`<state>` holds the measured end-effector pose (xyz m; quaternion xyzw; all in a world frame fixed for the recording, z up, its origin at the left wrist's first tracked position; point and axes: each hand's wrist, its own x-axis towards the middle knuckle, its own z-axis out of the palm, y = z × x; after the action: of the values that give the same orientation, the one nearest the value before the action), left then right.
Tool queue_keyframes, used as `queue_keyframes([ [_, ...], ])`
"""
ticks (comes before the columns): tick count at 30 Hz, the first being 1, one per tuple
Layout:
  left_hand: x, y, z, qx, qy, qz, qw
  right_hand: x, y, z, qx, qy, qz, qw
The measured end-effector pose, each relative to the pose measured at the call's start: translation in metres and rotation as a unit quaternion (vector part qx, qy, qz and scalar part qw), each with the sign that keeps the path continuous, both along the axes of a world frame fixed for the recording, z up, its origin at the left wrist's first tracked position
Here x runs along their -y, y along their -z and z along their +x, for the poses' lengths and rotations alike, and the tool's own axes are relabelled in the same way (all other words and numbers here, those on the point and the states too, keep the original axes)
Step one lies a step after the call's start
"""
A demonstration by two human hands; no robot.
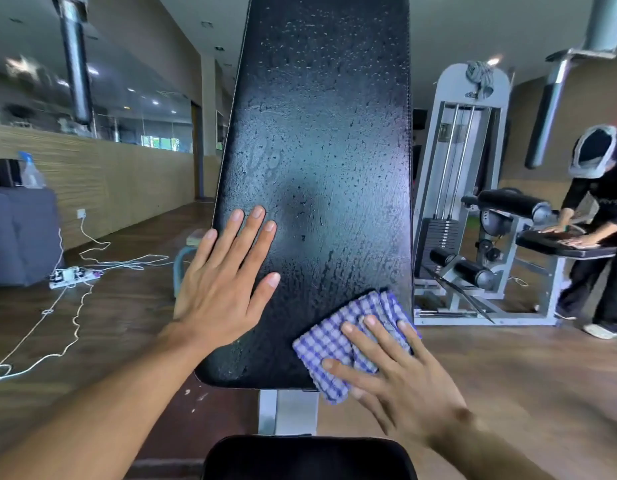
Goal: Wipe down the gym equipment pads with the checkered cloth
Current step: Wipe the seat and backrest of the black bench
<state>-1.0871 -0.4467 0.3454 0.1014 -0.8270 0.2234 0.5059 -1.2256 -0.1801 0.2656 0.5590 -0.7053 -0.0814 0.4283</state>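
Head view: a person's left hand (227, 282) lies spread flat on a black, droplet-beaded vinyl pad (321, 168), bracing it. The right hand (397, 372), fingers splayed, presses a folded blue-checked cloth (338, 341) onto the pad's lower right corner. Overhanging the edge, the cloth could slide off the slick surface.

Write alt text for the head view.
A right hand presses a blue-and-white checkered cloth flat on the lower right corner of a wet black vinyl bench pad, while the left hand rests open on its left edge.
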Motion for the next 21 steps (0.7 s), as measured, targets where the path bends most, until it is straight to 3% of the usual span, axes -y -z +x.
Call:
queue_keyframes([
  [3,0.001,0.0,-0.001,0.001,0.001,0.0,1.0,0.01,-0.044,-0.009,0.004,0.008,-0.058,0.998],
  [6,0.0,0.0,-0.001,0.0,0.002,0.0,1.0,0.03,-0.089,-0.006,0.101,0.045,-0.207,0.972],
  [8,0.0,0.0,0.0,0.002,0.005,0.003,1.0,0.037,-0.085,0.003,0.133,0.053,-0.231,0.962],
  [11,0.0,0.0,0.001,0.006,0.011,0.008,1.0,0.027,-0.029,0.007,0.021,-0.011,-0.057,0.998],
  [13,0.0,0.0,0.001,0.003,0.017,0.007,1.0,0.012,0.0,0.001,-0.066,-0.036,0.072,0.995],
  [15,0.001,0.001,0.001,0.0,0.02,0.007,1.0,0.01,-0.007,-0.005,-0.08,-0.04,0.079,0.993],
  [18,0.002,0.0,0.001,0.0,0.033,0.014,0.999,0.035,-0.055,0.003,-0.001,-0.017,-0.068,0.998],
  [21,0.0,-0.001,0.002,0.004,0.037,0.021,0.999,0.068,-0.104,0.018,0.11,0.029,-0.225,0.968],
])
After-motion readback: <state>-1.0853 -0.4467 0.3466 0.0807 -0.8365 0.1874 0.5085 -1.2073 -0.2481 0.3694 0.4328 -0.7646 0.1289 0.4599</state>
